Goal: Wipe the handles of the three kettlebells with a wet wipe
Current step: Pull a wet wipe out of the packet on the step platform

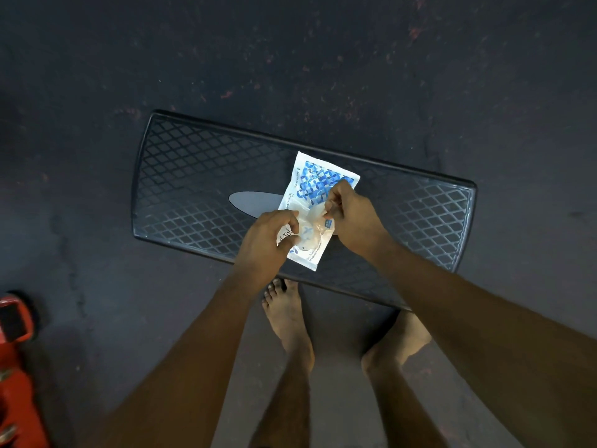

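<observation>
A white wet-wipe packet (315,185) with a blue pattern is held in the air over a black step platform (193,176). My left hand (268,244) grips the packet's near left part. My right hand (352,215) pinches the clear flap or a wipe (315,223) at the packet's opening, between the two hands. I cannot tell whether it is the flap or a wipe. No kettlebell is in view.
The platform has a diamond-grid top and a grey oval mark (252,202) at its middle. It lies on a dark rubber floor (290,59). My bare feet (287,315) stand at its near edge. A red piece of equipment (14,367) sits at the lower left.
</observation>
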